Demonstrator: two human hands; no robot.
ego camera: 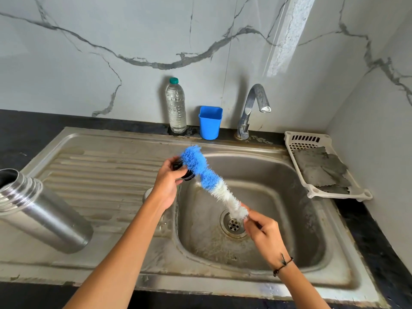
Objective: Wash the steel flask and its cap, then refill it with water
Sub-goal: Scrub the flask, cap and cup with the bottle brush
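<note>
Standing open-mouthed on the ribbed draining board, the cylindrical brushed-steel flask (42, 210) is well to the left of the left hand (167, 183) and touched by neither hand. Its small black round cap (183, 171) is pinched in the curled fingers of that left hand, held over the near-left edge of the stainless steel sink (296, 175). A long bottle brush with blue and white bristles (208, 178) lies against the cap, its blue tip just above the left hand and its white end running down to the right hand (263, 230). The right hand grips the brush's lower end with curled fingers, directly over the round metal drain (233, 224); the handle itself is hidden inside the grip. A thin black thread band (282, 264) circles the right wrist. Beyond the left hand, against the marble-patterned wall, stand a clear plastic water bottle with a green lid (176, 105) and, just beside it, a small blue plastic cup (210, 122). A curved chrome tap (253, 108) rises beyond the right hand. Farther right, a white plastic basket (312, 139) holds grey cloths (321, 169).
</note>
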